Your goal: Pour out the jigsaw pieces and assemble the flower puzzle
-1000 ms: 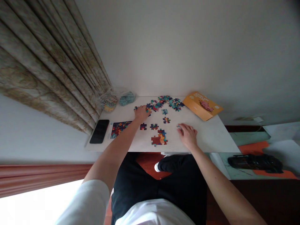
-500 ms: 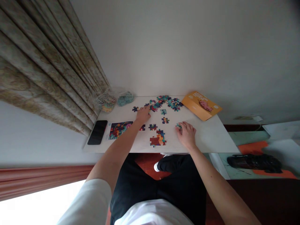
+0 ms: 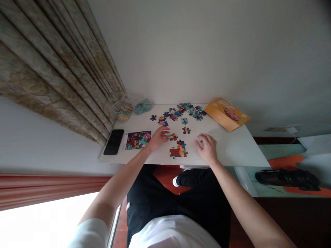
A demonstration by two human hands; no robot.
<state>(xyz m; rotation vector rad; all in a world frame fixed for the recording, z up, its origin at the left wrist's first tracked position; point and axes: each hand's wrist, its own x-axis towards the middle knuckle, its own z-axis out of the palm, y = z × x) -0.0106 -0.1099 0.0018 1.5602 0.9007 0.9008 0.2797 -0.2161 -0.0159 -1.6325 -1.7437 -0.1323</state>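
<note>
Left fingers (image 3: 164, 132) loosely spread, just beside a small joined cluster of jigsaw pieces (image 3: 172, 137) on the white table (image 3: 230, 151); right fingers (image 3: 204, 138) curled narrow, pinching a small puzzle piece (image 3: 200, 136) above the table.

Left end: phone (image 3: 113, 142), then card (image 3: 138, 140), on table (image 3: 232, 150)
Far left: bags (image 3: 123, 111)
Far middle: loose pieces (image 3: 187, 111)
Near middle: joined pieces (image 3: 178, 150)
Far right: carton (image 3: 227, 113)

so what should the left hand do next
Probably push the small cluster of puzzle pieces by the left hand over to the assembled puzzle section, since that cluster lies right beside the section and is nearest that hand.
</note>
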